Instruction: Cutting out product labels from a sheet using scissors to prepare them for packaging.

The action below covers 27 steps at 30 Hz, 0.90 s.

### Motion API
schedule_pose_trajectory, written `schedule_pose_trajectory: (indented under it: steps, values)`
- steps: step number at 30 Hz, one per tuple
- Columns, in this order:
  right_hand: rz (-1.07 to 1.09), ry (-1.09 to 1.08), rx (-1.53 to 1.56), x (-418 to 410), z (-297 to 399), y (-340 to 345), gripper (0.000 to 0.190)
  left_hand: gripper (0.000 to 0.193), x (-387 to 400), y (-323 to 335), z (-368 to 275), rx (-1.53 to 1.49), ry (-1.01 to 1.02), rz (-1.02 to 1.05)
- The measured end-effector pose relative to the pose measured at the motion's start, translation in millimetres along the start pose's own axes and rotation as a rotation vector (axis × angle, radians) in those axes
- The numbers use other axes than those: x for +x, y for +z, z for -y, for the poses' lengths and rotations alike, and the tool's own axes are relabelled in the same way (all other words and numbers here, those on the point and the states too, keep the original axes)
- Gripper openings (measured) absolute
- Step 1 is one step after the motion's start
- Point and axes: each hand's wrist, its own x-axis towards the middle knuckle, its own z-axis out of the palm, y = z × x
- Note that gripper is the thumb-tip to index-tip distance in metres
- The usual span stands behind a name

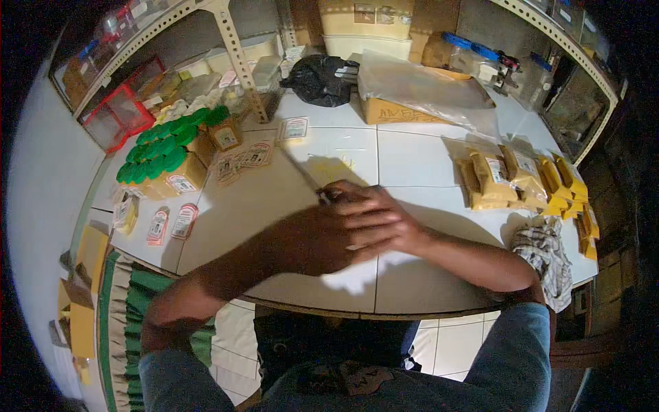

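My left hand and my right hand are together above the tiled table. The fingers of my right hand lie across my left hand. A small dark patch shows by the fingertips; whether it is a held thing cannot be told. Beyond the hands are yellow marks on the tiles. To the left stand several jars with green lids and tan contents, with loose printed labels beside them. Filled clear pouches with labels are at the right, near yellow packets.
A black plastic bag and a cardboard box under clear plastic sheeting are at the back. A perforated metal shelf post rises at back left. A crumpled checked cloth hangs over the right front edge. Red-framed mesh stands far left.
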Motion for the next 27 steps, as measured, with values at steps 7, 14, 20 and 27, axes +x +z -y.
schedule_pose_trajectory:
  steps: [7,14,20,27]
  values:
    - [-0.193,0.046,-0.105,9,-29,-18,0.041,0.028,-136,-25,97,0.146,-0.736,-0.146]
    - [-0.149,0.116,-0.004,9,-37,-19,0.041,0.021,-183,10,134,0.124,-0.885,0.308]
    - [-0.17,0.112,0.04,8,-40,-28,0.042,0.015,-160,-6,125,0.367,-0.925,0.26]
    - [-0.096,0.139,0.095,10,-22,-24,0.043,0.022,-146,-35,113,0.507,-0.951,-0.361]
